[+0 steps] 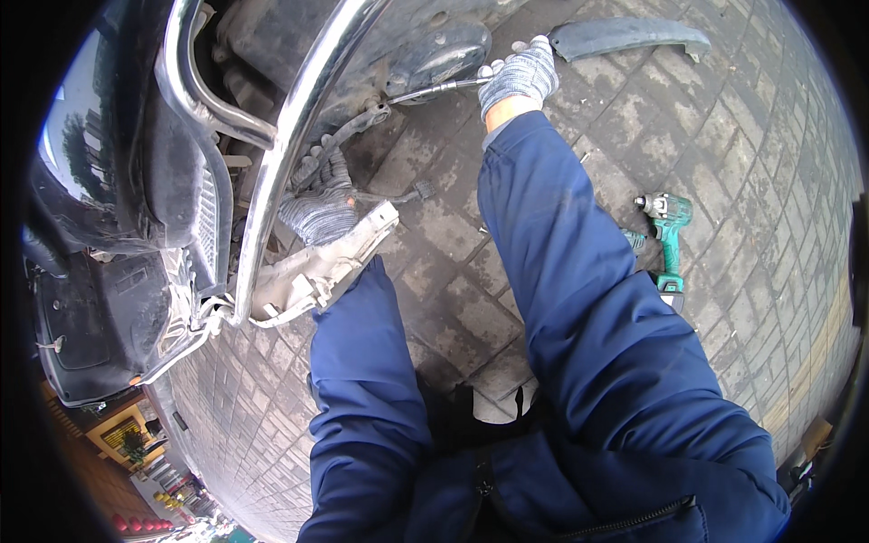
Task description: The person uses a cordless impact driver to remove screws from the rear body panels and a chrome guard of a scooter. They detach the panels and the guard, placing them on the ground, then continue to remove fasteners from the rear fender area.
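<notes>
My right hand (518, 80), in a grey knit glove, grips a long metal wrench bar (430, 90) that reaches to a joint on a dirty metal arm (364, 121) under the vehicle. My gloved left hand (317, 206) is curled round the lower end of that arm, its fingertips partly hidden. A pale, bent bracket (362, 245) lies across my left wrist area. A curved chrome tube (294, 118) runs above and left of that hand. Just beyond my right hand, a curved grey plastic piece (625, 36) rests on the paving (742, 235).
A teal cordless power tool (670, 237) lies right of my right forearm, beside a second, partly hidden one. The vehicle's dark bodywork and trim (100, 317) fill the left side, its underside (353, 54) the top. A storefront with red lanterns (136, 522) shows at the lower left edge.
</notes>
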{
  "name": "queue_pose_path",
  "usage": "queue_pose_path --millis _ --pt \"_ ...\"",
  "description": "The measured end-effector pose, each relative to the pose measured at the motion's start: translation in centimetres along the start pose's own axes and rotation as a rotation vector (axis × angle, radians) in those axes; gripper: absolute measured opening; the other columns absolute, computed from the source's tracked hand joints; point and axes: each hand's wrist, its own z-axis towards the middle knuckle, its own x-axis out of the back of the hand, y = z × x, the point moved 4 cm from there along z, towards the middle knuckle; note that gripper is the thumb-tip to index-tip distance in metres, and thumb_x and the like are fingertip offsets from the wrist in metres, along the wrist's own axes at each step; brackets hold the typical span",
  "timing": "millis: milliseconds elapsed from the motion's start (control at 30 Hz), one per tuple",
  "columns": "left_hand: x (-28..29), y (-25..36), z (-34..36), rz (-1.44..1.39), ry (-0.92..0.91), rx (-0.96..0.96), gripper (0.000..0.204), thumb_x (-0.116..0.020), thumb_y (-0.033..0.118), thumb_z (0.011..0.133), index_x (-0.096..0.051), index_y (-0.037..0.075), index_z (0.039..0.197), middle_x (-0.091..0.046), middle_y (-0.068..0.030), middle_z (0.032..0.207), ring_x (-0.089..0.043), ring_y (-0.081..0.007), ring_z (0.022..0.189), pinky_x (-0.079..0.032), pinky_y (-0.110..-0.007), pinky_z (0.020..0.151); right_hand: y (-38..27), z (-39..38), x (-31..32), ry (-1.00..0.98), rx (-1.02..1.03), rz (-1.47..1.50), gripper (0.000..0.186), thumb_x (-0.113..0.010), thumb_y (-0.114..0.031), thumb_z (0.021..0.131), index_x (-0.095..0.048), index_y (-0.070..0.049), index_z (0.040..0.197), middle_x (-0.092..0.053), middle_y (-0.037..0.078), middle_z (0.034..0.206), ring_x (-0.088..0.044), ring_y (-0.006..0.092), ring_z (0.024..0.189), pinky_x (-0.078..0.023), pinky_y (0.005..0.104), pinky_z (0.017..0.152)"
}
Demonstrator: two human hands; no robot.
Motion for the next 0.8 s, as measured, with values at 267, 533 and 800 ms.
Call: queue_pose_path --millis 267,533,800 --pt "0.1 0.0 0.2 0.004 -0.06 -0.031 0.027 -0.059 0.017 0.085 -0.053 -0.009 0.083 -0.054 -0.0182 0.089 -0.057 -0.0378 0.093 -0.048 -0.061 0.093 0.4 -0.8 0.4 -0.08 -0.023 0.088 0.03 -0.049 -0.039 0.089 -0.052 -0.009 0.086 -0.047 0.008 0.07 -0.044 0.0177 0.052 -0.035 0.0356 0.048" --pt "-0.5 -0.3 -0.3 -0.039 -0.025 -0.017 0.02 -0.057 0.015 0.086 -0.052 -0.005 0.085 -0.05 -0.013 0.081 -0.055 -0.0325 0.085 -0.048 -0.061 0.093 0.9 -0.9 0.3 -0.106 -0.003 0.012 0.029 -0.053 -0.034 0.088 -0.053 -0.006 0.088 -0.048 0.007 0.068 -0.045 0.0184 0.05 -0.036 0.0357 0.045" --pt "-0.7 -0.2 0.2 0.02 -0.037 -0.024 0.025 -0.053 0.016 0.085 -0.053 -0.006 0.074 -0.053 -0.0175 0.072 -0.06 -0.0374 0.083 -0.05 -0.061 0.087 0.3 -0.7 -0.5 -0.126 0.273 -0.236 0.033 -0.058 -0.032 0.088 -0.06 0.001 0.085 -0.062 0.013 0.073 -0.057 0.025 0.064 -0.046 0.0422 0.058"
